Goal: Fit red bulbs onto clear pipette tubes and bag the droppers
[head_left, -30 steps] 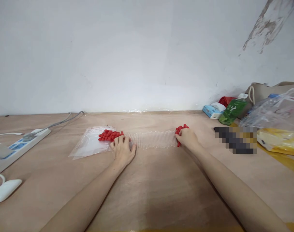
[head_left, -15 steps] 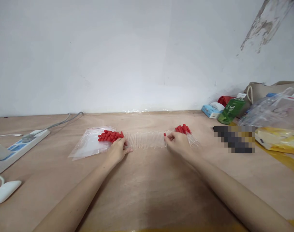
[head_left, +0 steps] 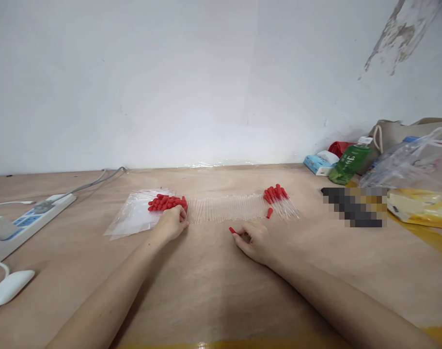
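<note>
The right hand (head_left: 255, 240) pinches a small red cap (head_left: 232, 230) between thumb and fingertips, its end poking out past them toward the left, just on the near side of a row of clear tubes (head_left: 224, 208). The left hand (head_left: 170, 223) has its fingertips drawn together at that row's left end; whether they grip a tube I cannot tell.

The tubes are thin, straight and see-through, laid side by side like a ribbed mat. Beside the left fingers sits a heap of red caps (head_left: 165, 203) — matte, rounded, rubbery-looking — partly on flat, glossy plastic bags (head_left: 130, 225). Beyond the right hand lies a loose red cap (head_left: 269, 213), next to a fanned bundle of red-capped tubes (head_left: 284, 206), their clear stems slanting toward the near right.

All of it rests on a pale brown, wood-grained table (head_left: 206, 291). Farther out are a white power strip (head_left: 32, 220) at left and a green bottle (head_left: 352, 162), leaning, at right.
</note>
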`<state>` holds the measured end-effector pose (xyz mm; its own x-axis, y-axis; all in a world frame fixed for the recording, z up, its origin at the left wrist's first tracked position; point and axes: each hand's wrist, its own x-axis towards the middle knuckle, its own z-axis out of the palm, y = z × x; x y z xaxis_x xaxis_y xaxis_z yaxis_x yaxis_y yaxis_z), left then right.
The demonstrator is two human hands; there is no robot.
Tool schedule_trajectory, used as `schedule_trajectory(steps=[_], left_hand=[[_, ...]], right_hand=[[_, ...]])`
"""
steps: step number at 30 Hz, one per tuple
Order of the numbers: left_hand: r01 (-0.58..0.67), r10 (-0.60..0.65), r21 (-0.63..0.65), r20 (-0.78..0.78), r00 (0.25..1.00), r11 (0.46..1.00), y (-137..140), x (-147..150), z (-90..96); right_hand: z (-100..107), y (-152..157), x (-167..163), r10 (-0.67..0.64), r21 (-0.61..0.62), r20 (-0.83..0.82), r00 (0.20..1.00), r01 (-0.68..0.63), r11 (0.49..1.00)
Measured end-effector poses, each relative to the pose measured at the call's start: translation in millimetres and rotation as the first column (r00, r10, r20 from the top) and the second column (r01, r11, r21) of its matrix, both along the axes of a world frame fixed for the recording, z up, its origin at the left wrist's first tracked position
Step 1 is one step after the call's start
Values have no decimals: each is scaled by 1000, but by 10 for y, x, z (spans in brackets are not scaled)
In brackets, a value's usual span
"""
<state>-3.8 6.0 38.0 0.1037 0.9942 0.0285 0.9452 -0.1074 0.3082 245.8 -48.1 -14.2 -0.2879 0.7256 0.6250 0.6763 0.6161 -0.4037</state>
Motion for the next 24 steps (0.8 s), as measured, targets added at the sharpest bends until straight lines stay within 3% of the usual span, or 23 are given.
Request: schedule_trajectory(steps=[7,12,15,19,22,24], left_hand=[[-92,97,37,-172,980,995,-82,144,10],[-81,111,137,-229,967,987,-192,257,145],[118,-93,165,-152,984,979,-265,336,152],[417,-410,102,-87,908,903,-353,418,3],[495,-493,65,-47,869,867,-391,433,-97],[518,-514,106,-71,855,849,-401,444,-134]], right_hand=[[39,-12,-1,-36,-31,-34,999,35,999],[37,2,19,-47,-47,-91,995,42,998],[13,54,95,-102,-46,-171,980,96,994],[-25,172,292,-170,2,-198,965,174,985],[-44,239,402,-204,-13,-233,951,206,978],[-43,253,414,-213,-28,-257,943,213,977]])
